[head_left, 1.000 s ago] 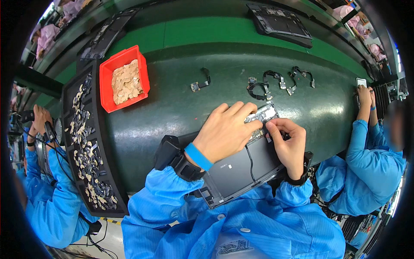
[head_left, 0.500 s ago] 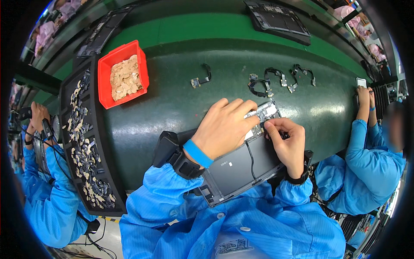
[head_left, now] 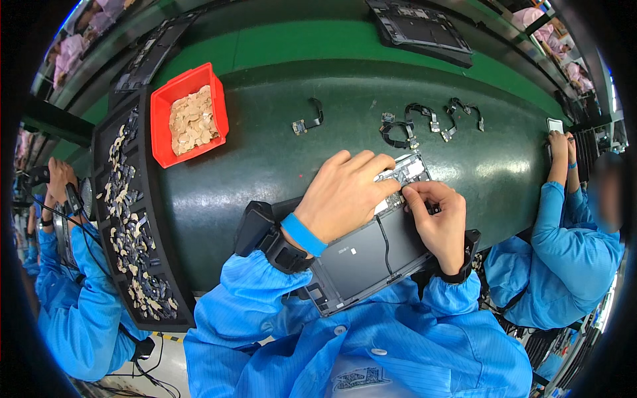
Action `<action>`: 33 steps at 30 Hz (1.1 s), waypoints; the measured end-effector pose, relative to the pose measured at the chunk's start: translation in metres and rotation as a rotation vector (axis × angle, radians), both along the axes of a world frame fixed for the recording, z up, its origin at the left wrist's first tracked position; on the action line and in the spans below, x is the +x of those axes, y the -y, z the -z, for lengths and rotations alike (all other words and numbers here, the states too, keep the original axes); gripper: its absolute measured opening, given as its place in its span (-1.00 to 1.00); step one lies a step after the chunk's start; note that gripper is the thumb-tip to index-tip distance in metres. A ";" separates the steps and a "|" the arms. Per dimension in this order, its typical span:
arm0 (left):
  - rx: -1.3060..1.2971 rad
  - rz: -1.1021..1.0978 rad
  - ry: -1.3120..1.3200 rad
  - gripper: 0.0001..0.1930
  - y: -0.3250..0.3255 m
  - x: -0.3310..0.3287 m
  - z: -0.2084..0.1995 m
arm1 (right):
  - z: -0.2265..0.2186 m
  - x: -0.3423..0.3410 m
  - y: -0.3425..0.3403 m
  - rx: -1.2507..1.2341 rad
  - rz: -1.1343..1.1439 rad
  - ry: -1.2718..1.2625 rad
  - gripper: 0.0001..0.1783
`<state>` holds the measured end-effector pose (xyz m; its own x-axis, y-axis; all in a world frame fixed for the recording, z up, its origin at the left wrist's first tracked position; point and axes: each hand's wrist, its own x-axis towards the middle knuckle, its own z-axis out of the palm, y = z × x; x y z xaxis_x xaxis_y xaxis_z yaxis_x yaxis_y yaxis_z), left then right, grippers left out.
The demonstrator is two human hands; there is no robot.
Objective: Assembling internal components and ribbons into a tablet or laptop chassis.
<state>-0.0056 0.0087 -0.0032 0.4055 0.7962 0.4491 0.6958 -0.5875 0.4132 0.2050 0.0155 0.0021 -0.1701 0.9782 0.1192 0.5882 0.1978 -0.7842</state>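
Note:
An opened dark grey device chassis (head_left: 368, 255), like a tablet or thin laptop with its cover off, lies tilted before me. Across its face runs a black cable (head_left: 386, 247); a circuit board (head_left: 413, 170) shows along the far side. My left hand (head_left: 346, 194) rests over the chassis's far part, fingers bent down onto it, its thumb mostly hidden. Close to its index fingertip, my right hand (head_left: 441, 219) pinches thumb and index finger together at the board. Whatever small part sits in that pinch is hidden.
Left of me stand a red bin (head_left: 158, 126) of tan pieces and a black tray (head_left: 169, 292) of small dark and tan scraps. Several flex cables with small boards (head_left: 398, 136) lie beyond the chassis, one cable (head_left: 308, 123) apart. Another chassis (head_left: 424, 30) sits farther back. Co-workers flank me.
My right hand has shifted very slightly left, still pinching at the board. My left hand stays nearly in place on the chassis.

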 end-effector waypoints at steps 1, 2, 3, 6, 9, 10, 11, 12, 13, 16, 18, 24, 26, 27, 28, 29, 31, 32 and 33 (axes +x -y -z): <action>0.003 -0.001 -0.001 -0.73 0.000 0.000 0.000 | 0.000 0.000 0.000 -0.009 -0.005 -0.008 -0.92; 0.003 -0.001 0.000 -0.73 0.000 0.000 -0.001 | -0.001 0.000 0.000 -0.009 -0.005 -0.008 -0.92; 0.007 0.002 -0.023 -0.73 0.000 -0.001 -0.003 | -0.002 0.000 -0.001 -0.031 -0.006 -0.009 -0.91; 0.007 0.012 -0.059 -0.73 0.000 -0.002 -0.001 | -0.004 -0.001 -0.002 -0.057 -0.015 -0.013 -0.90; 0.011 0.021 -0.067 -0.71 -0.001 -0.003 0.002 | -0.009 -0.003 -0.005 -0.105 -0.038 -0.027 -0.89; 0.017 0.025 -0.059 -0.70 0.000 -0.004 0.003 | -0.011 -0.004 -0.006 -0.150 -0.051 -0.036 -0.88; 0.018 0.024 -0.060 -0.70 0.000 -0.006 0.002 | -0.013 -0.006 -0.008 -0.149 -0.053 -0.037 -0.88; 0.017 0.020 -0.060 -0.68 0.001 -0.005 0.003 | -0.014 -0.005 -0.009 -0.165 -0.077 -0.031 -0.88; 0.019 0.019 -0.060 -0.67 0.002 -0.004 0.003 | -0.015 -0.003 -0.009 -0.178 -0.099 -0.024 -0.87; 0.022 0.049 -0.126 -0.68 -0.005 -0.001 -0.007 | -0.021 -0.001 -0.012 -0.193 -0.071 -0.070 -0.87; 0.044 0.057 -0.107 -0.64 -0.001 -0.001 -0.009 | -0.014 0.003 -0.008 -0.154 -0.089 -0.014 -0.86; 0.020 0.063 -0.105 -0.52 0.008 0.002 -0.021 | -0.013 -0.003 -0.009 -0.064 -0.113 0.051 -0.83; -0.043 0.012 -0.111 -0.56 0.007 0.009 -0.026 | -0.015 0.004 -0.007 -0.060 -0.103 0.060 -0.83; -0.020 0.034 -0.121 -0.56 0.007 0.012 -0.026 | -0.014 0.007 -0.007 -0.039 -0.079 0.051 -0.83; -0.017 0.024 -0.111 -0.57 0.007 0.014 -0.024 | -0.013 0.009 -0.008 -0.042 -0.093 0.060 -0.83; -0.018 0.007 -0.103 -0.57 0.006 0.016 -0.022 | -0.012 0.009 -0.010 -0.047 -0.115 0.068 -0.82; 0.007 -0.029 -0.119 -0.59 0.007 0.015 -0.022 | -0.013 0.004 -0.012 -0.054 -0.139 0.031 -0.81; 0.011 -0.023 -0.116 -0.60 0.007 0.016 -0.022 | -0.013 0.004 -0.012 -0.053 -0.120 0.048 -0.81; 0.016 -0.021 -0.113 -0.62 0.006 0.016 -0.023 | -0.014 0.005 -0.012 -0.049 -0.106 0.066 -0.81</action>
<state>0.0104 0.0032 0.0193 0.4373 0.7981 0.4146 0.7498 -0.5781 0.3219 0.2097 0.0273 0.0157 -0.2787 0.9587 0.0566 0.6166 0.2238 -0.7548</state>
